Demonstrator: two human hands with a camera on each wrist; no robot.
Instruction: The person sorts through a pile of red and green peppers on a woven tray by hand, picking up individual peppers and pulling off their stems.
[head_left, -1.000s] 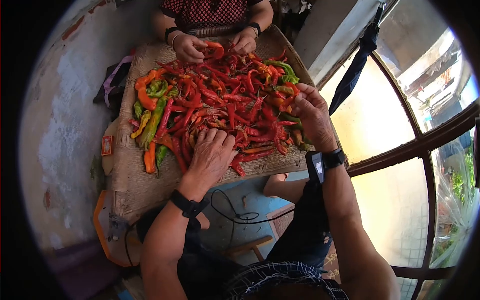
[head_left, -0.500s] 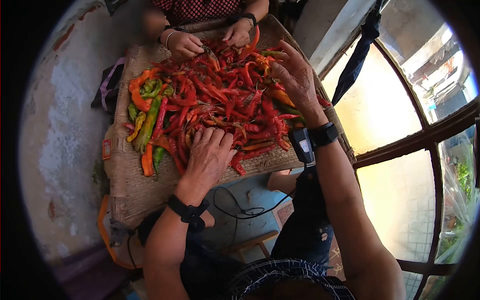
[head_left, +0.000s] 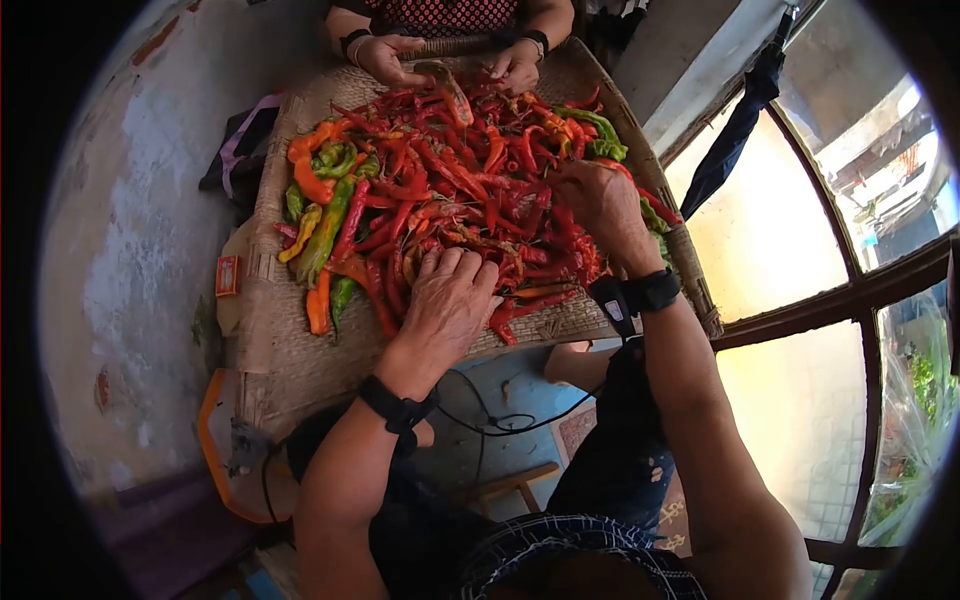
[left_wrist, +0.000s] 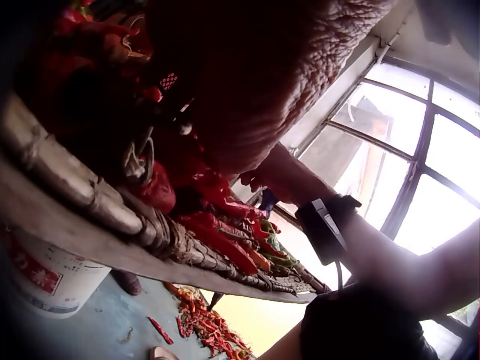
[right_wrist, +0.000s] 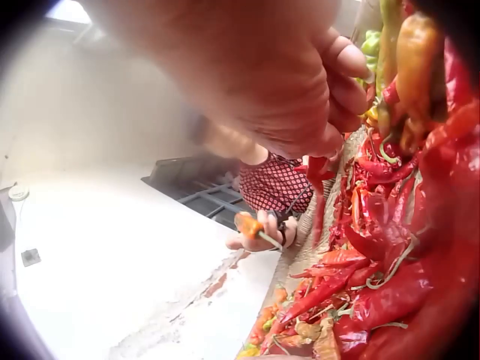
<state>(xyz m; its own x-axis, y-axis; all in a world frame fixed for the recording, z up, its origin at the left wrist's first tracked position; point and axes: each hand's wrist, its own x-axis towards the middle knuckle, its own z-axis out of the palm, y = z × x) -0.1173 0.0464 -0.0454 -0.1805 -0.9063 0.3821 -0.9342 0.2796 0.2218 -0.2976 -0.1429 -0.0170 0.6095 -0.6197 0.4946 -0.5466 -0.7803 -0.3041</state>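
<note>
Many red chili peppers [head_left: 460, 180] lie heaped on a woven tray [head_left: 270, 370]. At the heap's near side my left hand [head_left: 448, 305] rests on the peppers with loosely bent fingers; its fingertips are hidden in the left wrist view. My right hand [head_left: 605, 210] reaches over the heap's right side, fingers curled downward. In the right wrist view it pinches a red chili pepper [right_wrist: 319, 195] that hangs below the fingertips. Green peppers [head_left: 598, 135] lie just beyond this hand. Along the left side are a long green pepper [head_left: 325, 230] and orange peppers [head_left: 312, 170].
Across the tray, another person's hands [head_left: 390, 60] hold a mottled pepper [head_left: 450, 92]. A folded umbrella [head_left: 735, 125] hangs by the window on the right. Below the tray are a white bucket [left_wrist: 56, 277] and more red peppers [left_wrist: 217, 330] on the floor. A wall [head_left: 130, 250] stands left.
My right hand left an orange pepper, lifted with spread fingers, then came down to the red peppers. The left hand stayed on the heap. The other person now holds a mottled pepper.
</note>
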